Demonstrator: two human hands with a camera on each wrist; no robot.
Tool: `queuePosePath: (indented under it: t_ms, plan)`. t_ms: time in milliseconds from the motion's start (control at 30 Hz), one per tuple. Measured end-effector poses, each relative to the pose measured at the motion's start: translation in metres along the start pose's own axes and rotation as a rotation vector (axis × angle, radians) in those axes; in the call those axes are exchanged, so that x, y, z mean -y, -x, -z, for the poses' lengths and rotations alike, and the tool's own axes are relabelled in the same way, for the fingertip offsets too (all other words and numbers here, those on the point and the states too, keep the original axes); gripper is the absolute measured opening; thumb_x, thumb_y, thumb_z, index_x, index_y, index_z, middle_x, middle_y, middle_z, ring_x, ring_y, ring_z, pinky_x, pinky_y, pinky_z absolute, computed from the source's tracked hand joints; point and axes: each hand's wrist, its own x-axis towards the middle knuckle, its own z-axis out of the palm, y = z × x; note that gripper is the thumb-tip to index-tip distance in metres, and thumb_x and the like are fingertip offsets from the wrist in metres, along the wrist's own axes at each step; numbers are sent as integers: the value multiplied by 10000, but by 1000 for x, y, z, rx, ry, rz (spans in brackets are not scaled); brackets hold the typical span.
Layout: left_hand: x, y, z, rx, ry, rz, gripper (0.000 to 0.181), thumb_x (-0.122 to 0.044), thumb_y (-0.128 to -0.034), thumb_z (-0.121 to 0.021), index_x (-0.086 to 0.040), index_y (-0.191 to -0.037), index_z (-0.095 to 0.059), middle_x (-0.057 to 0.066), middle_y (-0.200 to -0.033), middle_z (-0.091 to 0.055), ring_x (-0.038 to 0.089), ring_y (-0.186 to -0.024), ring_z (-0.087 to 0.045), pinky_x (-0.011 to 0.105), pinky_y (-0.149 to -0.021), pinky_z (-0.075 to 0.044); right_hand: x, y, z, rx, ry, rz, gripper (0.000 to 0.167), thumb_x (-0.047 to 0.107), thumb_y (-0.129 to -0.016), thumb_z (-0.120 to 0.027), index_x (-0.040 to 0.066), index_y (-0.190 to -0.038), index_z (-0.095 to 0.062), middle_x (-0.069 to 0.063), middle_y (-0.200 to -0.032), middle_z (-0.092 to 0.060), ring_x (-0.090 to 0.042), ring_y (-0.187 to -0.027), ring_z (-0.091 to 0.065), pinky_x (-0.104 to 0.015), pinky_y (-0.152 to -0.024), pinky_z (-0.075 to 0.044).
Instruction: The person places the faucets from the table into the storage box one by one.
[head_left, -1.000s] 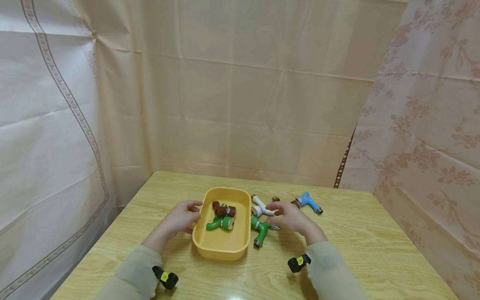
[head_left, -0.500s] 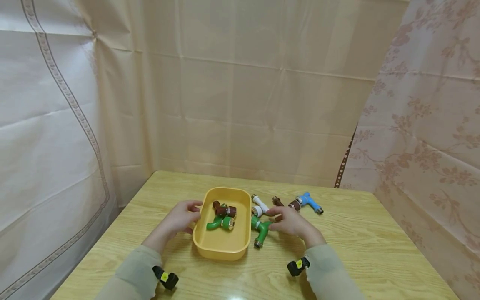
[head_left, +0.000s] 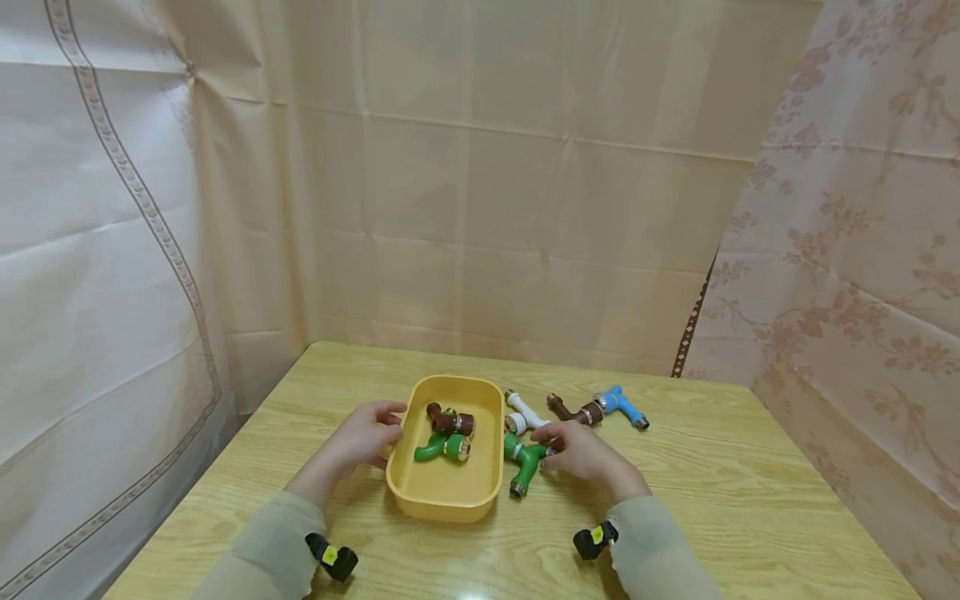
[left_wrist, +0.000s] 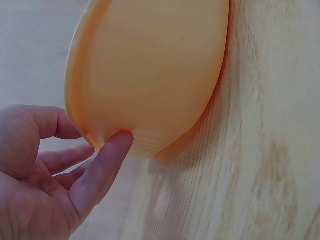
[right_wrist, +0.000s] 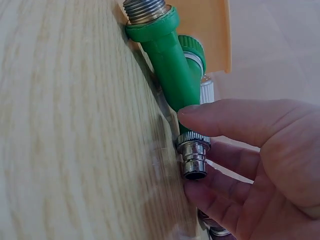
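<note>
A yellow plastic tub (head_left: 442, 508) stands in the middle of the table; in it lie a green tap (head_left: 431, 447) and a brown tap (head_left: 453, 423). At its left side my left hand (head_left: 367, 433) holds the rim, thumb (left_wrist: 112, 155) against the outer wall, the other fingertips hidden behind the edge. My right hand (head_left: 581, 454) is at a green tap (head_left: 527, 467) lying right of the tub. In the right wrist view its thumb (right_wrist: 215, 116) touches the green body near the metal nozzle (right_wrist: 194, 159), with the fingers curled past the nozzle's far side.
Beyond the right hand lie a white tap (head_left: 527, 408), a brown tap (head_left: 577, 412) and a blue tap (head_left: 621, 404), close together. Metal ends partly show under the fingers. Cloth curtains (head_left: 510, 208) surround the wooden table (head_left: 750, 500) behind and at both sides.
My right hand has come down and closed in on the green tap, uncovering more of the brown tap behind it. The left hand and tub hold still.
</note>
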Motion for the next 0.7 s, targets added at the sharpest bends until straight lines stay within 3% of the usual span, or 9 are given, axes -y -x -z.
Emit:
queuePosePath:
  t_ms: [300,467,700]
  plan:
    - [0,0,0,-1,-1,-3,530,-7,-920,-592,-11,-1445,-528,196,-1191,-573,296,-957,-627,435,-598,-625,0,-1,-4,-8,35,26,354,11,-882,-732,111,-1222,-733,12,-1179,-699,-175,-951,-589,-368,-852,-510]
    - [-1,0,0,3,1,3,531,-8,-920,-591,-17,-1447,-527,195,-1194,-569,300,-962,-625,437,-601,-625,0,-1,-5,-14,35,26,342,-2,-890,-725,114,-1213,-736,29,-1112,-697,-148,-875,-575,-323,-784,-511]
    - [-2,2,0,6,-6,3,531,-13,-923,-597,-15,-1448,-523,199,-1203,-569,303,-971,-621,439,-601,-625,1,-2,-6,-16,50,30,330,-16,-903,-715,103,-1210,-731,27,-1079,-691,-144,-861,-575,-349,-769,-521]
